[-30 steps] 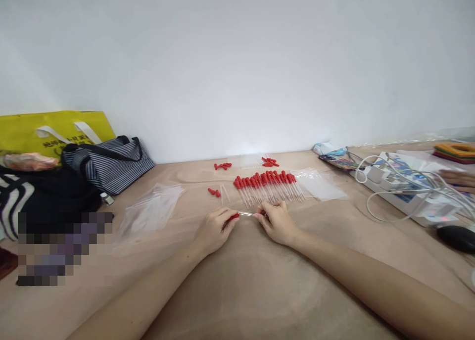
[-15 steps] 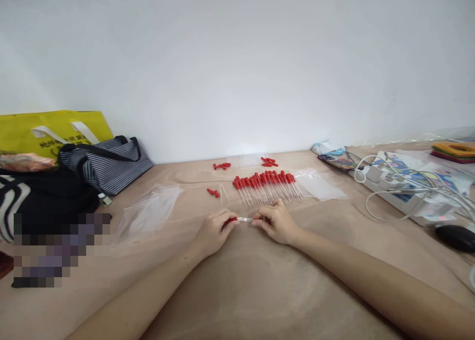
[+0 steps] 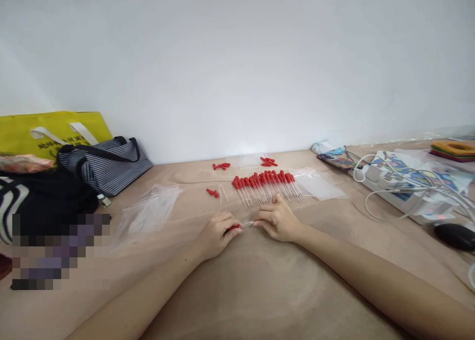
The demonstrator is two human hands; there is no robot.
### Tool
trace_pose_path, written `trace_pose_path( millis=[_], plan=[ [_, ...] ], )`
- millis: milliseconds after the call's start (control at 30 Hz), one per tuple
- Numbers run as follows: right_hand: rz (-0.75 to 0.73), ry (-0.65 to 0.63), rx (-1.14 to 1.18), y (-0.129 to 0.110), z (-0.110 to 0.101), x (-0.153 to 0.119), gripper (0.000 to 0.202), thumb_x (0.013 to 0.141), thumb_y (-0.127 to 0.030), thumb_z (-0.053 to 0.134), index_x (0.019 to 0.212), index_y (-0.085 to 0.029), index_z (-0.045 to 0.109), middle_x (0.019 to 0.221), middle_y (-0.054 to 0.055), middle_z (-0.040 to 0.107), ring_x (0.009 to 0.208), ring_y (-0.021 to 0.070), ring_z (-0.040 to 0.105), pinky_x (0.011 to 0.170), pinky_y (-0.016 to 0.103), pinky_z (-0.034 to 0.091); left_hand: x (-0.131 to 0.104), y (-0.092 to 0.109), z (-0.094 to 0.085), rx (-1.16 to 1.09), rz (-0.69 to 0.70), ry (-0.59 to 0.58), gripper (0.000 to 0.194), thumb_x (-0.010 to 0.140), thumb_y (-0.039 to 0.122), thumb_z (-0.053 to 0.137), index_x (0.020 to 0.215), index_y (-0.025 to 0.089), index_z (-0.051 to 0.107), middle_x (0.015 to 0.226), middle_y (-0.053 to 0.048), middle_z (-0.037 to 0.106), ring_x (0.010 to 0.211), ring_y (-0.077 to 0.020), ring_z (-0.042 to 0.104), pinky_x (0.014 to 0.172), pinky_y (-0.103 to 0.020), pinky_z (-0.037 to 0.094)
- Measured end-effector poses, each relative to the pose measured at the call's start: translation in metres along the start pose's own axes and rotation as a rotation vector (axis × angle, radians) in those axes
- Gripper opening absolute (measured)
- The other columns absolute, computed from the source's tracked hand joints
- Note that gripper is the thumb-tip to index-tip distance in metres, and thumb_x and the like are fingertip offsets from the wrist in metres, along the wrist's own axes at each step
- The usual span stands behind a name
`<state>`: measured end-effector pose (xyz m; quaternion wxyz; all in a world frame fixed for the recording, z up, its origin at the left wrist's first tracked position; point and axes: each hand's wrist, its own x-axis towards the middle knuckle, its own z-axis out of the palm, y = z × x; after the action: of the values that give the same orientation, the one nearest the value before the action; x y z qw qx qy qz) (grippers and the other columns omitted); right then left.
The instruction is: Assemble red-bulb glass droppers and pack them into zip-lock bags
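Between thumb and fingers my left hand (image 3: 218,233) pinches a red rubber bulb (image 3: 233,227). A clear thin tube (image 3: 247,224) runs from the bulb to the closed fingertips of my right hand (image 3: 276,221), which grip its other end. Beyond my hands lies a row of red-capped clear droppers (image 3: 265,181), caps toward the wall. Two loose red bulbs (image 3: 213,193) and a couple of bare tubes (image 3: 223,195) lie left of the row. More red bulbs (image 3: 221,166) sit farther back, and another small pile (image 3: 267,161) lies to their right.
Clear plastic bags (image 3: 148,214) lie at left, others (image 3: 319,184) right of the row. A striped bag (image 3: 111,164) and yellow bag (image 3: 85,122) stand at far left. At right are a power strip (image 3: 415,209) with cables and a black mouse (image 3: 454,236).
My left hand has moved slightly down and toward the right. The held tube now tilts, its bulb end lower, and more of the red bulb shows.
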<state>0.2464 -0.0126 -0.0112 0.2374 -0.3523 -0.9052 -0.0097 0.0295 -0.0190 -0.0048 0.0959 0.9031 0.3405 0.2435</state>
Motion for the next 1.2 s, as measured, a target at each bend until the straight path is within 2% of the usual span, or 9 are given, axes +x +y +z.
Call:
trace_pose_path(
  millis=[133, 367, 467, 667, 800, 933, 1033, 1100, 1200],
  plan=[
    [-0.009, 0.000, -0.031, -0.005, 0.000, 0.000, 0.029, 0.086, -0.031, 0.036, 0.079, -0.019, 0.062, 0.068, 0.002, 0.059, 0.060, 0.0116, 0.044, 0.067, 0.030, 0.018, 0.000, 0.001, 0.000, 0.036, 0.016, -0.001, 0.022, 0.084, 0.028, 0.043, 0.075, 0.017, 0.060, 0.070, -0.004, 0.059, 0.069, -0.0160, 0.053, 0.067, -0.028, 0.040],
    [-0.043, 0.061, -0.081, -0.011, 0.005, 0.002, 0.029, 0.086, -0.025, 0.035, 0.068, -0.016, 0.057, 0.064, 0.002, 0.057, 0.056, 0.0105, 0.042, 0.063, 0.029, 0.017, 0.000, 0.002, 0.001, 0.075, 0.062, 0.005, 0.023, 0.085, 0.026, 0.042, 0.074, 0.015, 0.059, 0.069, -0.005, 0.057, 0.066, -0.0157, 0.051, 0.065, -0.028, 0.039],
    [0.006, 0.047, -0.038, -0.014, 0.008, 0.003, 0.030, 0.086, -0.024, 0.035, 0.067, -0.015, 0.056, 0.063, 0.002, 0.058, 0.056, 0.0103, 0.043, 0.063, 0.028, 0.017, 0.000, 0.001, 0.002, 0.073, 0.082, 0.013, 0.023, 0.084, 0.026, 0.042, 0.074, 0.014, 0.058, 0.068, -0.005, 0.057, 0.066, -0.0158, 0.051, 0.063, -0.028, 0.040],
    [0.143, -0.066, 0.060, -0.019, 0.011, 0.007, 0.031, 0.087, -0.026, 0.036, 0.066, -0.016, 0.056, 0.061, 0.000, 0.061, 0.055, 0.0095, 0.046, 0.063, 0.026, 0.017, 0.001, 0.001, 0.002, 0.055, 0.074, 0.014, 0.021, 0.084, 0.025, 0.043, 0.073, 0.015, 0.057, 0.068, -0.004, 0.057, 0.066, -0.0153, 0.051, 0.063, -0.027, 0.040],
    [0.164, -0.105, 0.103, -0.017, 0.004, 0.009, 0.034, 0.088, -0.028, 0.034, 0.068, -0.017, 0.058, 0.064, 0.000, 0.063, 0.059, 0.0099, 0.048, 0.065, 0.026, 0.018, 0.002, -0.002, 0.000, 0.013, 0.048, 0.016, 0.018, 0.084, 0.024, 0.044, 0.076, 0.015, 0.058, 0.072, -0.004, 0.058, 0.069, -0.0155, 0.053, 0.065, -0.027, 0.041],
    [0.077, -0.101, 0.085, -0.017, -0.008, 0.008, 0.029, 0.086, -0.033, 0.038, 0.079, -0.020, 0.062, 0.078, 0.002, 0.065, 0.073, 0.0132, 0.051, 0.068, 0.028, 0.018, 0.002, -0.006, -0.002, -0.017, 0.036, 0.030, 0.018, 0.084, 0.024, 0.044, 0.082, 0.016, 0.059, 0.077, -0.005, 0.059, 0.073, -0.0159, 0.054, 0.069, -0.028, 0.042],
    [0.069, -0.115, 0.082, -0.020, -0.013, 0.006, 0.024, 0.083, -0.032, 0.044, 0.078, -0.020, 0.064, 0.077, 0.003, 0.065, 0.076, 0.0148, 0.052, 0.069, 0.029, 0.020, 0.002, -0.009, -0.003, -0.057, 0.031, 0.039, 0.017, 0.085, 0.025, 0.044, 0.089, 0.017, 0.058, 0.081, -0.004, 0.059, 0.077, -0.0158, 0.055, 0.072, -0.028, 0.043],
    [0.130, -0.108, 0.136, -0.019, -0.013, 0.004, 0.022, 0.081, -0.031, 0.047, 0.074, -0.019, 0.064, 0.073, 0.002, 0.065, 0.074, 0.0144, 0.053, 0.070, 0.029, 0.024, 0.001, -0.012, -0.003, -0.064, -0.024, 0.095, 0.019, 0.084, 0.026, 0.044, 0.099, 0.019, 0.055, 0.088, -0.004, 0.058, 0.083, -0.0164, 0.055, 0.077, -0.029, 0.043],
    [0.377, -0.013, 0.295, -0.009, -0.007, 0.005, 0.024, 0.080, -0.030, 0.046, 0.069, -0.019, 0.063, 0.067, 0.000, 0.064, 0.063, 0.0123, 0.054, 0.065, 0.025, 0.031, -0.002, -0.024, -0.003, -0.006, -0.196, 0.261, 0.031, 0.082, 0.027, 0.046, 0.111, 0.018, 0.044, 0.098, -0.007, 0.055, 0.092, -0.0191, 0.052, 0.084, -0.035, 0.040]
  ],
)
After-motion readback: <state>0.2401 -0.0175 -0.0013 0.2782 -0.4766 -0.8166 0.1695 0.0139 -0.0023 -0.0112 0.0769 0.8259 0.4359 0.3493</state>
